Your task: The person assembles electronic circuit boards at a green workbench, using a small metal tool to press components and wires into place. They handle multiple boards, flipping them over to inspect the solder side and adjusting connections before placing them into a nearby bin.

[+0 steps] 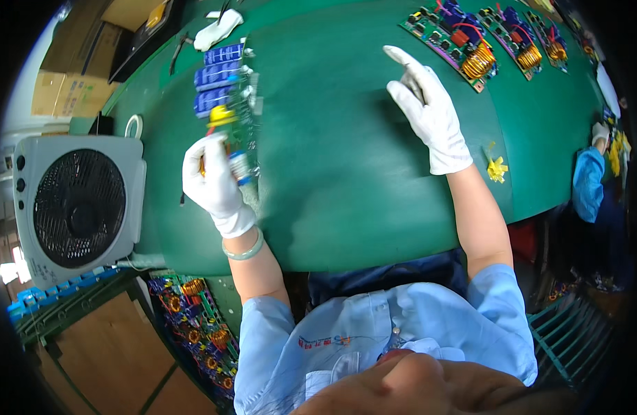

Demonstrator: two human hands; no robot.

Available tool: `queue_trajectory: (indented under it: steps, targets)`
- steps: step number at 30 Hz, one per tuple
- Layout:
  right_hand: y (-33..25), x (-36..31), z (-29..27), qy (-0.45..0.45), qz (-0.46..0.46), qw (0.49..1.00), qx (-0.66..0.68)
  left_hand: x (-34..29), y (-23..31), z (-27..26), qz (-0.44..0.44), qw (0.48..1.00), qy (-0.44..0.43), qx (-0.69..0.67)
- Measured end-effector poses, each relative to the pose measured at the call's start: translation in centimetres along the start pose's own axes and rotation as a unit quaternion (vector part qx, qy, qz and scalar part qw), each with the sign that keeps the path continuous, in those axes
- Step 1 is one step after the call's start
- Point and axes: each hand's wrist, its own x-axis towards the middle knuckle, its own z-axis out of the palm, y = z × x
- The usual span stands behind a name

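Note:
My left hand (213, 181), in a white glove, closes on the near end of a circuit board (245, 114) at the left of the green table. Large blue capacitors (217, 75) line this board's left side, and a yellow-wrapped part (222, 115) sits just beyond my fingers. What exactly my fingertips pinch is partly hidden. Also gloved in white, my right hand (429, 114) hovers over the table with thumb and fingers apart, holding nothing. More circuit boards (457, 38) with copper coils and red wires lie beyond it at the far right.
A grey box fan (80, 207) stands at the left table edge, with cardboard boxes (56, 93) behind. A yellow bundle of ties (497, 169) lies right of my forearm. A co-worker's blue sleeve (588, 183) shows far right. Stacked boards (201, 332) sit below left.

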Motion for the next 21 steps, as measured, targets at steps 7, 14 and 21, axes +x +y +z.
queue_trajectory:
  steps: [7, 14, 21]
  targets:
    - [1.2, -0.6, 2.1, -0.009, 0.292, 0.947, 0.132, -0.7, -0.1, 4.8, 0.22, 0.907, -0.033, 0.358]
    - [-0.2, -1.6, 2.0, -0.139, 0.133, 0.981, 0.006, -2.3, -0.2, 5.6, 0.175, 0.928, -0.188, 0.27]
    - [-0.5, -2.7, 1.7, -0.207, -0.08, 0.972, -0.081, -2.1, -1.1, 4.7, 0.058, 0.95, -0.287, 0.108]
